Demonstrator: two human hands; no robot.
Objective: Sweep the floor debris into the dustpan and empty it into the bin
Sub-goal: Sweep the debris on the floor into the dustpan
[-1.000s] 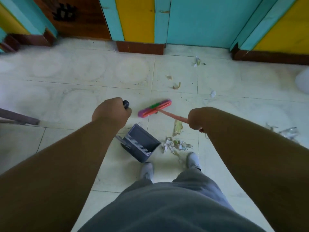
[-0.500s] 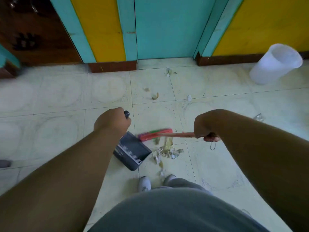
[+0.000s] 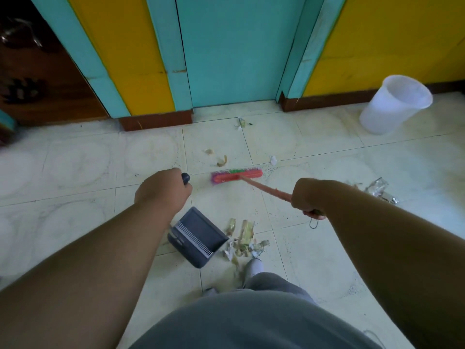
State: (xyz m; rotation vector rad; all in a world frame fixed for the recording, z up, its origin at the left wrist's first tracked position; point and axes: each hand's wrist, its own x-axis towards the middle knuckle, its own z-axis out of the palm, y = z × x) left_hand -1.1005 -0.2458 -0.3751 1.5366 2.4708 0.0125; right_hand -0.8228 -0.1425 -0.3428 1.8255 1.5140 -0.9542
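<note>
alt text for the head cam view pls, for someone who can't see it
Seen from above, a person's left hand grips the handle of a grey dustpan beside a debris pile, while the right hand holds a pink broom reaching toward scattered scraps. A white bin stands by the yellow and teal wall.

Debris (image 3: 242, 241) right of dustpan (image 3: 198, 238)

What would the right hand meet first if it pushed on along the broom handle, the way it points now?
Judging by the handle's line, the right hand would reach the broom head first, then probably the curled scrap just beyond it, though depth is hard to judge from this view.
</note>
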